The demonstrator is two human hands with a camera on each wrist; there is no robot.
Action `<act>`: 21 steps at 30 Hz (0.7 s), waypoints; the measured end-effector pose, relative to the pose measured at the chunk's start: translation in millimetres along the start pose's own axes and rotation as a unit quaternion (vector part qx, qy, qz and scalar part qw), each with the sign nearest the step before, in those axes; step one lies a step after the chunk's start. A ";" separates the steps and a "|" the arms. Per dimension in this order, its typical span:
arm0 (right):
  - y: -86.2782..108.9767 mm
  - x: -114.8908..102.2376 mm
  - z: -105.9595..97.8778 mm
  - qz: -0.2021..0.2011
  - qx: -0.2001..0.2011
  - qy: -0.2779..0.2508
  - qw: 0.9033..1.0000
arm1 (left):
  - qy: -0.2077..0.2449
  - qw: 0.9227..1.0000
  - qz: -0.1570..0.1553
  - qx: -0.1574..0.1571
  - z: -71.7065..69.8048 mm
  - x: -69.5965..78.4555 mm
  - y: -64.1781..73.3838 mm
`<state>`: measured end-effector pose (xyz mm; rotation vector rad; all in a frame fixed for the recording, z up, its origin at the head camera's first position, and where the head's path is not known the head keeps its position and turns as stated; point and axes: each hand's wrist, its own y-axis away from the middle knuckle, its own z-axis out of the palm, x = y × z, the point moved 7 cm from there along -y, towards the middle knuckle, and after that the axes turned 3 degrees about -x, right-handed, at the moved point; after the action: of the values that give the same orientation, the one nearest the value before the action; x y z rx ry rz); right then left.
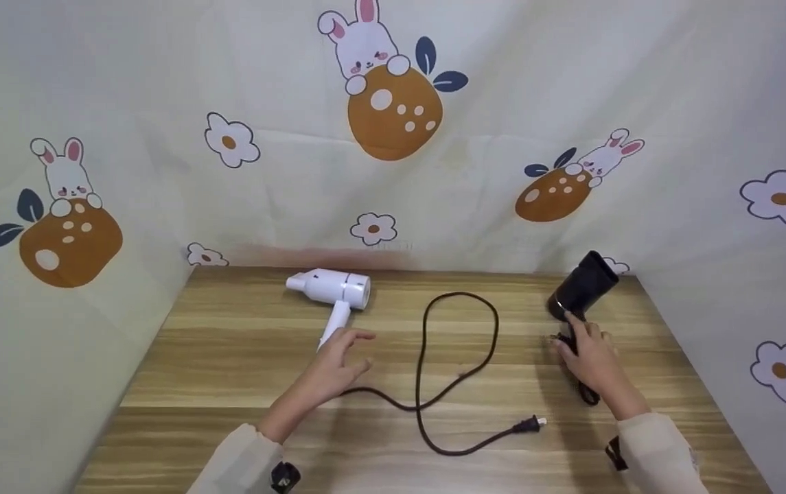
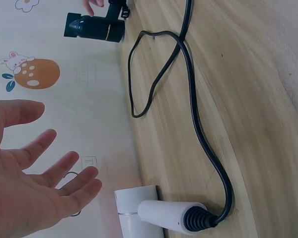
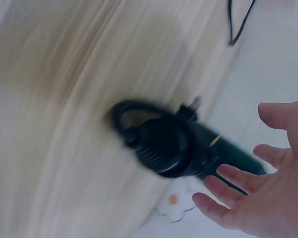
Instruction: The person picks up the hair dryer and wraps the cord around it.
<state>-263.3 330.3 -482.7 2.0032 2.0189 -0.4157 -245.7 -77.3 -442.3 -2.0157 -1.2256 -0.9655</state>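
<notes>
A white hair dryer [image 1: 332, 287] lies at the back left of the table, its nozzle pointing left. My left hand [image 1: 339, 367] hovers near its handle, fingers spread and holding nothing; the left wrist view shows this hand [image 2: 44, 173] with its palm bare. At the back right is a black hair dryer [image 1: 581, 285] with its cord bundled by the handle. Over that handle reaches my right hand [image 1: 595, 357], its fingertips right at the dryer in the head view. In the right wrist view the fingers [image 3: 226, 191] are extended and overlap the dryer's body.
The white dryer's black cord [image 1: 423, 357] loops across the middle of the wooden table [image 1: 228, 425] and ends in a plug [image 1: 528, 425] near the front. A curtain [image 1: 283, 185] printed with rabbits and flowers hangs behind and along both sides.
</notes>
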 end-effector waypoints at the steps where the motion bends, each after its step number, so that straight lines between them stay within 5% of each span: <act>1: 2.4 -7.1 0.0 -0.012 0.007 -0.003 1.000 | -0.003 1.000 0.003 0.008 -1.4 -0.8 -0.7; 11: 29.1 -75.6 5.7 -0.110 0.028 0.018 0.993 | -0.021 0.994 -0.043 0.098 -24.5 -30.9 -16.8; 21: 47.2 -107.9 20.2 -0.145 -0.023 0.026 0.989 | -0.051 0.976 -0.162 0.134 -29.4 -72.7 -33.9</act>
<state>-215.3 223.1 -460.7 1.7148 2.3382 -0.3733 -307.6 -121.5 -481.3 -1.7044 -1.6808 -0.7978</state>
